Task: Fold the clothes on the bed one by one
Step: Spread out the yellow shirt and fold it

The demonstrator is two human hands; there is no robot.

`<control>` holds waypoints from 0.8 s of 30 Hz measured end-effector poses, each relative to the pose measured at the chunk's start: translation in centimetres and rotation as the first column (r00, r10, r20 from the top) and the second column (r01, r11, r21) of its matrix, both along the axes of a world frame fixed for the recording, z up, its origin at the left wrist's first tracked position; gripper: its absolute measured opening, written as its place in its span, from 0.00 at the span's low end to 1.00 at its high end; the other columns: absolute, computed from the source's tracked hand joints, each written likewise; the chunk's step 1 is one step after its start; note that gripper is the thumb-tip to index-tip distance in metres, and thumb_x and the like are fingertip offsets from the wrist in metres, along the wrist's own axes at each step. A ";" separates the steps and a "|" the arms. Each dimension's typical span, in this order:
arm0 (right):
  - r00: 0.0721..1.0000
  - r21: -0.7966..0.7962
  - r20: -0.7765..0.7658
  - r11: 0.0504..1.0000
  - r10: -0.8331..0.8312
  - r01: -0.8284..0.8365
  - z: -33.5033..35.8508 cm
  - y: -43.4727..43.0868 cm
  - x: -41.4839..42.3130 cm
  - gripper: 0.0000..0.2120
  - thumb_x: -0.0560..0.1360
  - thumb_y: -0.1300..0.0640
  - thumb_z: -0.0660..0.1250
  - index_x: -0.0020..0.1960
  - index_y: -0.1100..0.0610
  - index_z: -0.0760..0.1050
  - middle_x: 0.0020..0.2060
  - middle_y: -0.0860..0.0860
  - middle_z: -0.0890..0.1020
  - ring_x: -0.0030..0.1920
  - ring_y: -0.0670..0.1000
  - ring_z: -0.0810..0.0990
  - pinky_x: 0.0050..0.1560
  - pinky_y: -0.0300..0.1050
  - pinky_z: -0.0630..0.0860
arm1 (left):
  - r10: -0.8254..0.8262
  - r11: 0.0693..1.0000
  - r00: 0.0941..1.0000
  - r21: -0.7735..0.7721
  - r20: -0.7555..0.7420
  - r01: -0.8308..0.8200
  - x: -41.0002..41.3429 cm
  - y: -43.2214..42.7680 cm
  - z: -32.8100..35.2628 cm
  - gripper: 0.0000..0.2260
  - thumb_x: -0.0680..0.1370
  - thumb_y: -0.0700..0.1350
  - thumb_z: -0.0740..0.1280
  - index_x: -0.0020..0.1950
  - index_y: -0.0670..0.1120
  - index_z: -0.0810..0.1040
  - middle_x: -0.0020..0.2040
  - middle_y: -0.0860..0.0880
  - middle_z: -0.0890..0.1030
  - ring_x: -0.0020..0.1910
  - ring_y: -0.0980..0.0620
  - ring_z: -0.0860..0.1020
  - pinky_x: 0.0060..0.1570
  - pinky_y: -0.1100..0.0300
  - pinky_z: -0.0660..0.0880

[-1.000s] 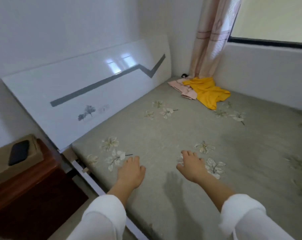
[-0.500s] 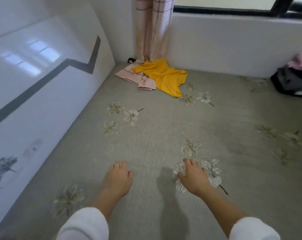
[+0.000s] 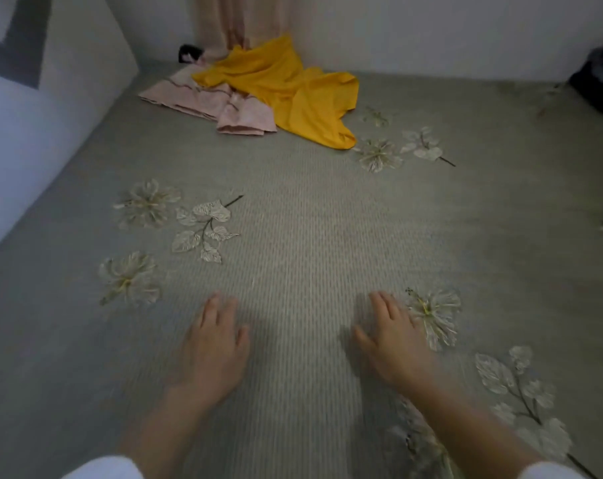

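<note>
Two garments lie in the far corner of the bed (image 3: 310, 219), under the curtain (image 3: 224, 19): a yellow one (image 3: 293, 88), crumpled and spread out, whose left part lies over a pink one (image 3: 210, 102) that sits flatter and partly doubled over. Both look thin, light and limp, so they should lift with almost no effort, sag from any hold and drag their loose ends along. The yellow one looks smooth and may slide (the pink cloth beneath could come along with it). A sound hold would be a pinch on the yellow one's near free edge or a corner, away from the overlap. It should peel off first, then be spread on the bare sheet nearer the person. The left hand (image 3: 212, 350) and right hand (image 3: 393, 344) lie palm-down on the sheet in the near middle, fingers straight and a little spread. They hold nothing and are well apart from the clothes. No fold has been started. Against the frame half a second back, the view has moved in and tipped down. The garments show larger and the window has gone from the top. The headboard (image 3: 34, 115) fills less of the left, and the dark bundle (image 3: 600, 81) on the far right is cut by the edge. The hands have gone forward over the sheet, the right one now beside a different printed flower.
</note>
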State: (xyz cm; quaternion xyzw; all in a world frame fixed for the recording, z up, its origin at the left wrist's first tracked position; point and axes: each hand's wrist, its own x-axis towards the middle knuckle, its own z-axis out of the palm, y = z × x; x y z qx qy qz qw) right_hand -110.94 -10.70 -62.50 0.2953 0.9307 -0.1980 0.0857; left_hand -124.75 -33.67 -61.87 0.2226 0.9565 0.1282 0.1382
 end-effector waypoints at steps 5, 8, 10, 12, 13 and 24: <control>0.999 0.133 0.014 0.991 0.033 -0.035 -5.4 2.2 -5.5 0.37 0.77 0.33 0.37 0.76 0.52 0.29 0.75 0.51 0.31 0.73 0.50 0.27 0.73 0.48 0.31 | -0.096 0.995 0.995 0.022 -0.025 0.097 -5.6 5.2 -6.6 0.28 0.82 0.57 0.46 0.78 0.48 0.42 0.79 0.48 0.40 0.76 0.52 0.36 0.72 0.55 0.36; 0.999 0.184 -0.024 0.983 0.029 -0.024 -6.4 3.8 -8.5 0.39 0.74 0.30 0.34 0.75 0.52 0.28 0.75 0.53 0.30 0.73 0.49 0.26 0.72 0.46 0.29 | -0.125 0.992 0.986 -0.005 -0.114 0.125 -9.7 8.4 -7.9 0.33 0.79 0.63 0.41 0.78 0.48 0.37 0.78 0.47 0.35 0.74 0.53 0.32 0.68 0.57 0.30; 0.999 0.189 -0.024 0.981 0.043 -0.038 -6.6 5.4 -10.5 0.40 0.73 0.29 0.34 0.75 0.52 0.29 0.75 0.53 0.31 0.73 0.49 0.26 0.73 0.46 0.30 | -0.142 0.990 0.981 -0.024 -0.130 0.140 -12.7 11.0 -8.0 0.35 0.77 0.65 0.40 0.77 0.46 0.36 0.78 0.46 0.35 0.75 0.53 0.32 0.68 0.57 0.31; 0.999 0.203 -0.037 0.979 0.033 -0.025 -6.8 6.9 -12.6 0.42 0.72 0.28 0.34 0.75 0.52 0.29 0.75 0.52 0.31 0.73 0.48 0.26 0.73 0.45 0.30 | -0.137 0.991 0.981 -0.021 -0.135 0.135 -16.1 13.9 -8.0 0.37 0.77 0.66 0.41 0.77 0.45 0.37 0.78 0.46 0.36 0.75 0.51 0.34 0.69 0.55 0.32; 0.999 0.212 -0.044 0.977 0.028 -0.018 -6.8 7.6 -13.5 0.42 0.72 0.27 0.34 0.76 0.52 0.29 0.75 0.52 0.32 0.73 0.48 0.27 0.72 0.45 0.29 | -0.131 0.991 0.982 -0.018 -0.138 0.130 -17.6 15.4 -8.1 0.37 0.77 0.66 0.42 0.77 0.45 0.37 0.78 0.45 0.37 0.76 0.51 0.35 0.71 0.54 0.33; 0.986 0.152 -0.152 0.987 0.065 -0.042 -6.2 17.3 -26.8 0.37 0.78 0.35 0.47 0.79 0.55 0.44 0.78 0.51 0.46 0.77 0.49 0.42 0.75 0.44 0.41 | 0.010 0.995 0.973 0.095 -0.233 0.013 -23.1 21.5 -8.7 0.37 0.76 0.67 0.46 0.79 0.48 0.45 0.79 0.48 0.45 0.77 0.52 0.41 0.72 0.57 0.39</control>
